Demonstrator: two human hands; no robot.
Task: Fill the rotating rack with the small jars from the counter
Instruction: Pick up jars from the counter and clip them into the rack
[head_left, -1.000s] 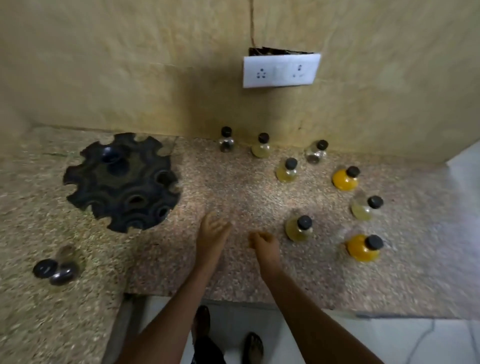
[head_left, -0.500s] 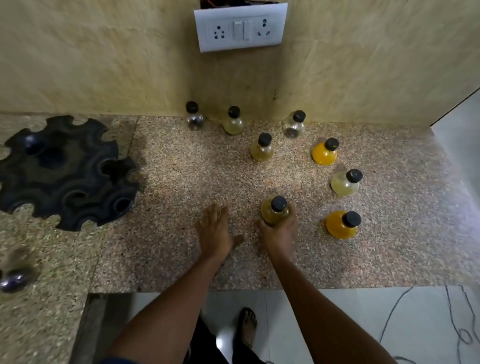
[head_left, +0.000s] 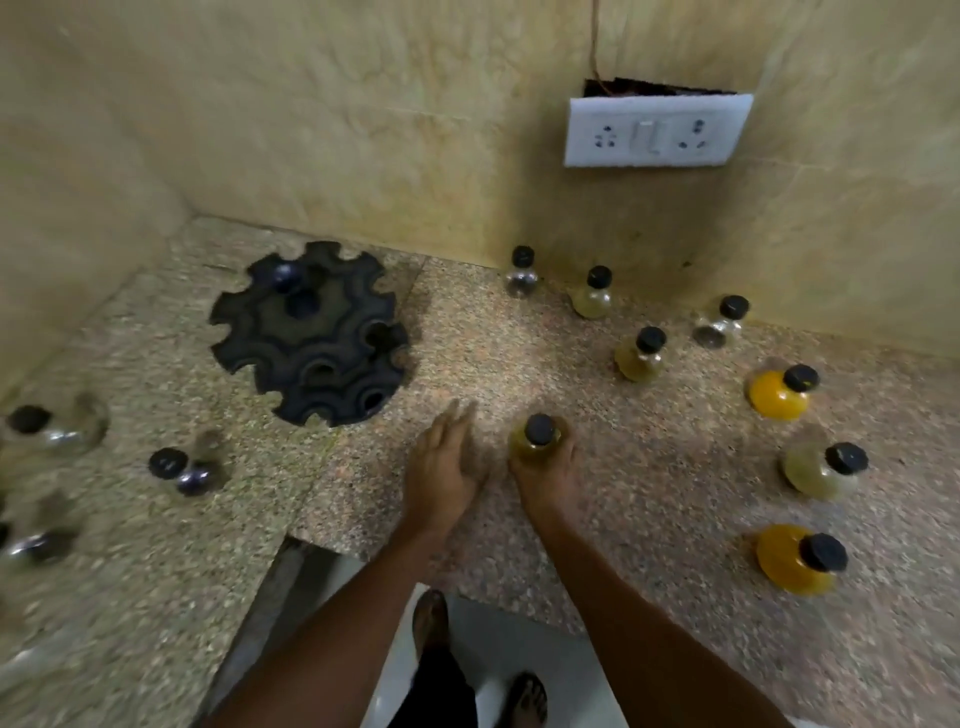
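The black rotating rack (head_left: 311, 338) stands on the speckled counter near the back left corner, its slots bare. My right hand (head_left: 545, 467) grips a small yellow-green jar (head_left: 537, 439) with a black cap, right of the rack. My left hand (head_left: 441, 462) lies open and flat on the counter beside it, holding nothing. Several more black-capped jars stand to the right: a clear one (head_left: 521, 275), pale yellow ones (head_left: 595, 296) (head_left: 640, 356) (head_left: 823, 470), another clear one (head_left: 722, 325) and two orange ones (head_left: 779, 395) (head_left: 795, 561).
More clear jars lie blurred on the counter at the left (head_left: 52, 426) (head_left: 187, 467) (head_left: 36, 543). A white socket plate (head_left: 654, 132) is on the beige wall. The counter edge (head_left: 291, 540) drops to a tiled floor where my feet show.
My right hand closed round the yellow-green jar and has carried it leftward, closer to the rack. The view swung left, bringing the rack and the left-side jars into frame.
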